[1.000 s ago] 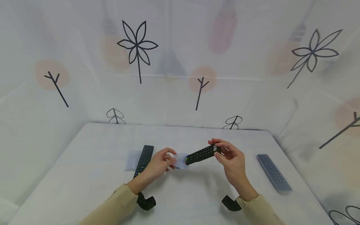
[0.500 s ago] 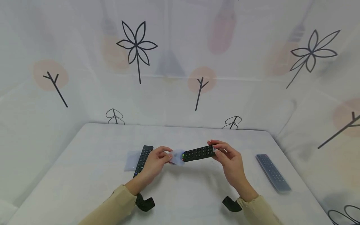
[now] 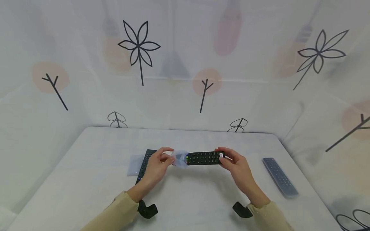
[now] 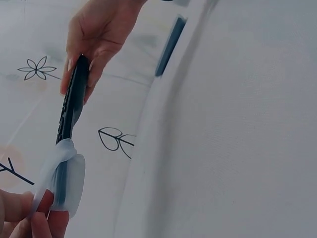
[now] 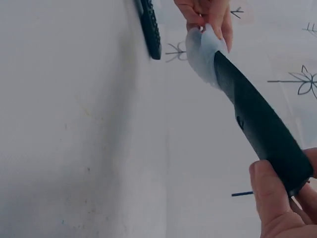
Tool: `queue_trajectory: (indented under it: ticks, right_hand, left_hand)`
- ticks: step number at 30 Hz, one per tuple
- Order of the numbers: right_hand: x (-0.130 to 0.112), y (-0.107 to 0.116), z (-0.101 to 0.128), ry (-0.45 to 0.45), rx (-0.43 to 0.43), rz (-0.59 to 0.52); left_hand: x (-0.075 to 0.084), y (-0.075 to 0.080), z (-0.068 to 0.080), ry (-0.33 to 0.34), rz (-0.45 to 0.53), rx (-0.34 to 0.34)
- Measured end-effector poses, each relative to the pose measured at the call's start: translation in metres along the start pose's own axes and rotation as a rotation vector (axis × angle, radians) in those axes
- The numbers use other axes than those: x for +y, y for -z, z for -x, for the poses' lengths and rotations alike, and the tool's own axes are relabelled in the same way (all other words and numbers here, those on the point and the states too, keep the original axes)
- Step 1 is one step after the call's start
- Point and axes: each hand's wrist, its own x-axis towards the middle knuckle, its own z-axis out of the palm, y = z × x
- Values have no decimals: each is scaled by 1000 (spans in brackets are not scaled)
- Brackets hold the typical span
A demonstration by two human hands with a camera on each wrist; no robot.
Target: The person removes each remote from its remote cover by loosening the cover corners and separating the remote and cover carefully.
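Over the middle of the table, my right hand (image 3: pixel 238 168) grips a black remote control (image 3: pixel 204 158) by one end, its buttons facing me in the head view. The other end, with coloured buttons, sits inside the mouth of a translucent, soft remote cover (image 3: pixel 180 159). My left hand (image 3: pixel 157 165) pinches this cover between thumb and fingers. In the left wrist view the cover (image 4: pixel 72 183) wraps round the remote's lower end. From the right wrist view the remote's smooth back (image 5: pixel 267 129) shows, with the cover bunched at its far end.
Behind my left hand, a second black remote (image 3: pixel 144 166) lies partly over a flat translucent cover (image 3: pixel 134 166) on the white table (image 3: pixel 69 189). At the right lies another remote (image 3: pixel 280 177) inside a bluish translucent cover. A patterned white cloth (image 3: pixel 173 102) hangs behind the table.
The held remote has turned from slanting to nearly level. My left hand has shifted left and slightly up with the cover, which now reaches round the remote's end.
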Motion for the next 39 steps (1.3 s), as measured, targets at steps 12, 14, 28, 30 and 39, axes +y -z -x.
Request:
queue_trajectory:
  ticks: [12, 14, 28, 30, 39]
  right_hand:
    - [7, 1, -2, -116, -4, -11]
    - [8, 1, -2, -129, 9, -6]
    - [15, 12, -1, -154, 12, -31]
    - [16, 12, 0, -157, 7, -44]
    - [14, 11, 4, -137, 30, -76]
  left_hand:
    - [-1, -1, 1, 25, -8, 19]
    - [-1, -1, 1, 36, 19, 12]
    - [2, 1, -3, 264, 339, -101]
    - [3, 2, -3, 273, 382, -122]
    - [1, 4, -2, 234, 343, -137]
